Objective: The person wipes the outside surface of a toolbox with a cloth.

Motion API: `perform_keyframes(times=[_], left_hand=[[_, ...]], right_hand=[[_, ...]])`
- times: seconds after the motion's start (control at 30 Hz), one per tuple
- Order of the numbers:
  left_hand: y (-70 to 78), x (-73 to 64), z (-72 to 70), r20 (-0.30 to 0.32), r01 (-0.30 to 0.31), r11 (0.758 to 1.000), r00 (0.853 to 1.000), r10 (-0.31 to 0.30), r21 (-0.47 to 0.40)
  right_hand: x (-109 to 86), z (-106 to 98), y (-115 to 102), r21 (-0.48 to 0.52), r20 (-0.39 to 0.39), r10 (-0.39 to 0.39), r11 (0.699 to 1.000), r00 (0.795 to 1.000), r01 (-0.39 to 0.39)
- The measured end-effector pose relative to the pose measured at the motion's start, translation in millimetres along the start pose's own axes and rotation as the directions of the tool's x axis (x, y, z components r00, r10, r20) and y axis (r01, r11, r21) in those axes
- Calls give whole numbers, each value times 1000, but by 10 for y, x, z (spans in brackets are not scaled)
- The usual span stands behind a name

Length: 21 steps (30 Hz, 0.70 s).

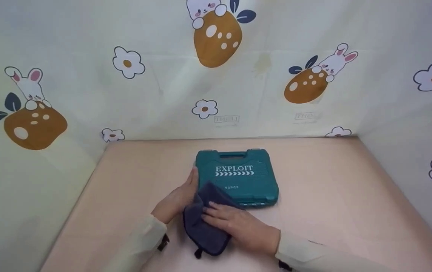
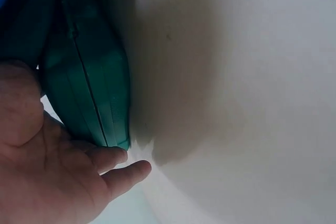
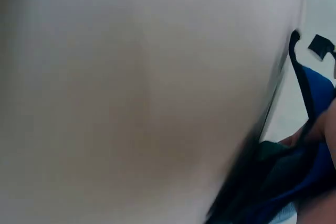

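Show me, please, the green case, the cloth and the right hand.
Green case (image 1: 238, 180): head view, middle of its upper face.
Cloth (image 1: 196, 220): head view, near its middle.
Right hand (image 1: 240, 224): head view, on its back.

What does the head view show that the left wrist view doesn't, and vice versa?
Only the head view shows the right hand, the printed rabbits and the white lettering on the green case. Only the left wrist view shows the left hand's palm and the seam along the case's side. Both show the green case and left hand.
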<state>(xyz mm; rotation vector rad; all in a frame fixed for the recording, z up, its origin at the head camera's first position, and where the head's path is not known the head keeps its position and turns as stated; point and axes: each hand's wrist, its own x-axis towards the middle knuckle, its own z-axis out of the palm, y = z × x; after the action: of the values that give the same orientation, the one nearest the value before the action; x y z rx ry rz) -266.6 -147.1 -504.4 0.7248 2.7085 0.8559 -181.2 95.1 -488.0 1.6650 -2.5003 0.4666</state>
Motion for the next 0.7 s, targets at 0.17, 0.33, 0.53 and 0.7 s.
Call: perform_keyframes(times=[0.17,0.33,0.53,0.7], left_hand=[[350,-159,-134,-23,61,998,998,-61,27],[401,-164,-149,6,108,994,994,-108,6],[346,-145,-159,14,53,998,998,-53,-34],[356,-135,-173,14,48,996,999,-47,-71]], right_hand=[[28,-56,5,-182,107,-53,981,993,72],[73,-111,-4,-252,183,-67,961,981,112],[117,-147,1,-296,207,-94,943,974,154],[112,-166,16,-311,221,-93,937,971,161]])
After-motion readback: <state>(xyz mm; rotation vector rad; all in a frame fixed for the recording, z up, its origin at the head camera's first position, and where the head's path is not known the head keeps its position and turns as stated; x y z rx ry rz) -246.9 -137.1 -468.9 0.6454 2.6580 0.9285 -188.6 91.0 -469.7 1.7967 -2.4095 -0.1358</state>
